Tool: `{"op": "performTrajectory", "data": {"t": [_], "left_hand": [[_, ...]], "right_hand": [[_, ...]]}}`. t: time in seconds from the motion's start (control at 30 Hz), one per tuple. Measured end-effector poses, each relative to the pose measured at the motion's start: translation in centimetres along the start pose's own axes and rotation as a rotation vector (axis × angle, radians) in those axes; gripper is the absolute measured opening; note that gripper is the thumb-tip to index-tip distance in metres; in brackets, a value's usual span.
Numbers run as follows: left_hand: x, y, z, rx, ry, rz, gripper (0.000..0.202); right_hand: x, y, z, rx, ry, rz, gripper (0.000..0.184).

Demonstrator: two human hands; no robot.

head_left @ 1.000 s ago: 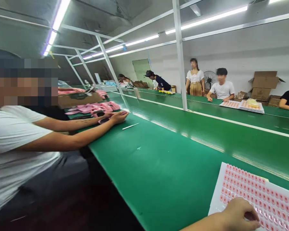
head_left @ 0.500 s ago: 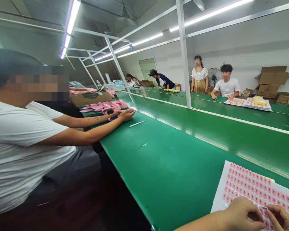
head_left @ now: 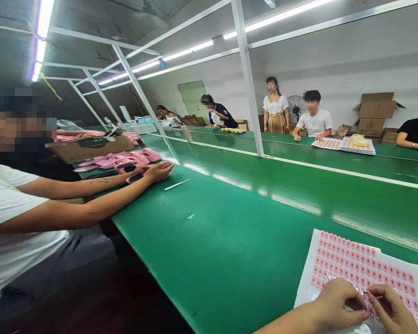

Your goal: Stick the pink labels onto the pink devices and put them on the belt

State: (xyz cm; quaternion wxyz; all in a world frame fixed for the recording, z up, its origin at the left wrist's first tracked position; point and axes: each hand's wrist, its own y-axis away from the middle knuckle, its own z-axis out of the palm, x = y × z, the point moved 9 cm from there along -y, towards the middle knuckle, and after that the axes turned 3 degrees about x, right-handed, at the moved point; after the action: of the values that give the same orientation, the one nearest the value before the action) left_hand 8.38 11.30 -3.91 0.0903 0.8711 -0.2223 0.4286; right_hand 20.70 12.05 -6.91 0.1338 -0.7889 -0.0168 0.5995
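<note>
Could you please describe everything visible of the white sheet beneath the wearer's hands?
The white sheet looks like paper or card, angled on the green table. Rows of small, glossy pink ovals with redder centres cover much of it. The left hand and right hand hide some of its near part; whether they touch it is unclear.

No text, label, brand, number or sign can be read anywhere here.

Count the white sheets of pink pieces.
3 visible: the near sheet below the left hand and right hand; a far sheet before the seated person in white; the top one of a stack beside it, partly under something yellow. More may be hidden underneath.
</note>
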Motion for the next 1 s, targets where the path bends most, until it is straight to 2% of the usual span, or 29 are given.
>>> {"op": "performTrajectory", "data": {"t": [0.2, 0.47, 0.67, 0.83, 1.0], "left_hand": [[-0.5, 0.1, -0.6, 0.065, 0.022, -0.028, 0.014], [-0.8, 0.1, -1.0, 0.067, 0.038, -0.011, 0.011], [-0.6, -0.1, -1.4, 0.036, 0.042, 0.026, 0.011], [-0.2, -0.3, -2.0, 0.027, 0.059, 0.054, 0.011], [0.0, -0.4, -2.4, 0.04, 0.09, 0.099, 0.013]], "right_hand": [[-0.6, 0.0, 0.4, -0.03, 0.029, -0.054, 0.038], [-1.9, -0.2, 1.1, -0.045, 0.09, -0.129, 0.031], [-3.4, -0.6, 1.2, -0.034, 0.135, -0.166, 0.016], [-3.8, -1.0, 1.6, -0.076, 0.156, -0.163, 0.005], [-3.8, -1.3, 1.7, -0.084, 0.164, -0.14, 0.005]]}}
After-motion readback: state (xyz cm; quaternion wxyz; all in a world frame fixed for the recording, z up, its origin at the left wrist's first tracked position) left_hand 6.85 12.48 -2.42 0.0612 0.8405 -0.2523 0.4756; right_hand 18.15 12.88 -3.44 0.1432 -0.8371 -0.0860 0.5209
